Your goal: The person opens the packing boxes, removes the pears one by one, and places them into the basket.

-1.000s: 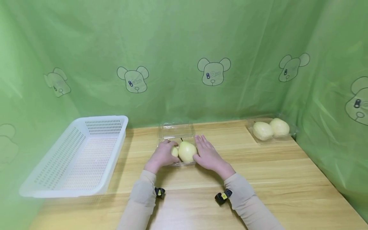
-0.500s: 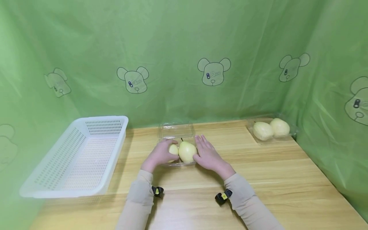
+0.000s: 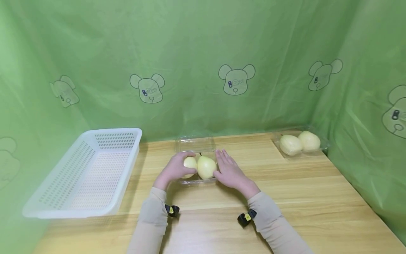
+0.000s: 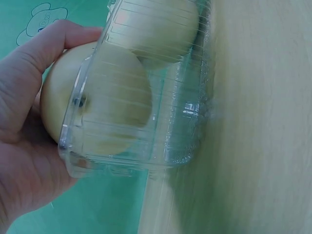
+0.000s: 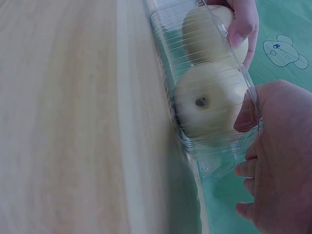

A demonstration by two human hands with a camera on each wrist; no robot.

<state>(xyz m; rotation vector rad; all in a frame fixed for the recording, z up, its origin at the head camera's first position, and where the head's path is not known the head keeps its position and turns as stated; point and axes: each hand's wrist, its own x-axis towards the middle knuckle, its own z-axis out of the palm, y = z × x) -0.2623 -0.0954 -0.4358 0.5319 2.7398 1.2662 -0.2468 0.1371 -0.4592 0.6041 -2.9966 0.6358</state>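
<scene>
A clear plastic clamshell box [image 3: 193, 182] stands with its lid [image 3: 195, 144] folded back towards the green cloth. Inside it sit two pale yellow pears. My left hand [image 3: 176, 166] curls fingers and thumb round the left pear [image 4: 63, 92], which sits low between the box walls. The right pear [image 3: 206, 167] has its stem pointing up and away. At the box's right end is my right hand [image 3: 231, 173], fingers stretched along the outside. Its thumb [image 5: 246, 114] hooks over the rim beside the right pear, so the hand holds that wall.
A white perforated plastic basket [image 3: 127, 183] stands at the left of the wooden table [image 3: 301, 208]. Two more pears [image 3: 299, 142] lie in another clear plastic pack [image 3: 323, 143] at the back right. Green cloth [image 3: 190, 109] hangs behind and at both sides.
My left hand has shifted slightly left, and the left pear has moved a little left with it, showing more of its surface. The right hand and right pear have stayed put.
</scene>
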